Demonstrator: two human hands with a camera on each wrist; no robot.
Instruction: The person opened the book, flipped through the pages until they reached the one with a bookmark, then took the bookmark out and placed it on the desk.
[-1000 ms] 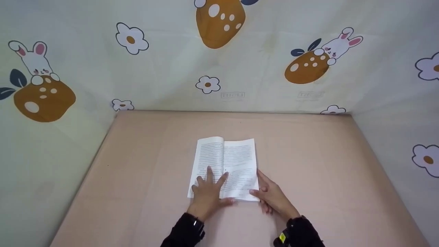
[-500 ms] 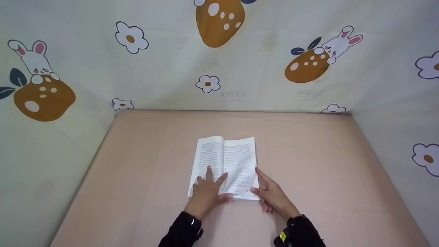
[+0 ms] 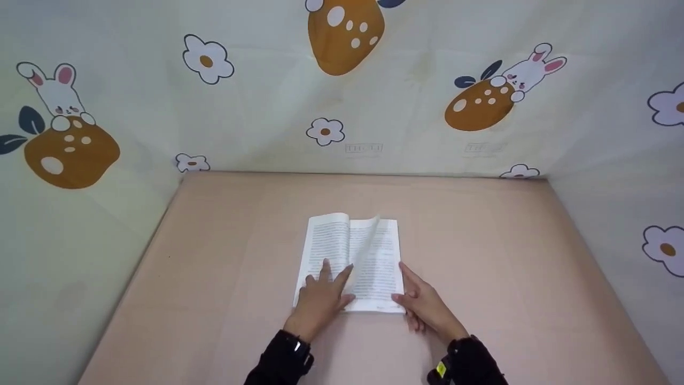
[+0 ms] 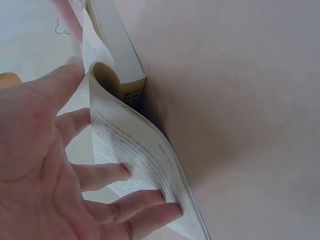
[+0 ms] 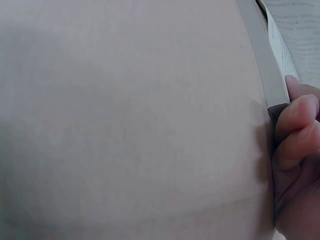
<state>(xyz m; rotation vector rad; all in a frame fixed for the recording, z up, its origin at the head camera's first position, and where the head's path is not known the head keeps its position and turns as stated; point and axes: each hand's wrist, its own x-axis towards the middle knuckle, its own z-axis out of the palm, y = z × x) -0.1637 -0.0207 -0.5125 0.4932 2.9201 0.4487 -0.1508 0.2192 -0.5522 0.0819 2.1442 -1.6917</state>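
Note:
An open book point(image 3: 382, 256) with printed white pages lies on the table, its thicker stack on the right side. My left hand point(image 3: 319, 299) rests on the lower left page with its fingers spread fairly straight. One loose leaf point(image 3: 364, 251) stands lifted near the spine, with the left thumb and index finger at its lower part. In the left wrist view, the fingers point(image 4: 145, 200) press on the curved left pages point(image 4: 132, 145). My right hand point(image 3: 425, 307) grips the book's lower right edge, thumb on top of the page. Its curled fingers point(image 5: 300, 135) show beside the page block in the right wrist view.
The tabletop point(image 3: 224, 240) is covered in plain pinkish beige. Behind it and at both sides stand pale walls point(image 3: 256, 107) with rabbit, fruit and flower prints. Dark bands point(image 3: 286, 355) sit on both wrists.
The top right leaf first buckles, then lifts off the right side and leans left toward the spine, baring the page below. The left thumb has drawn left; the right hand stays at the edge.

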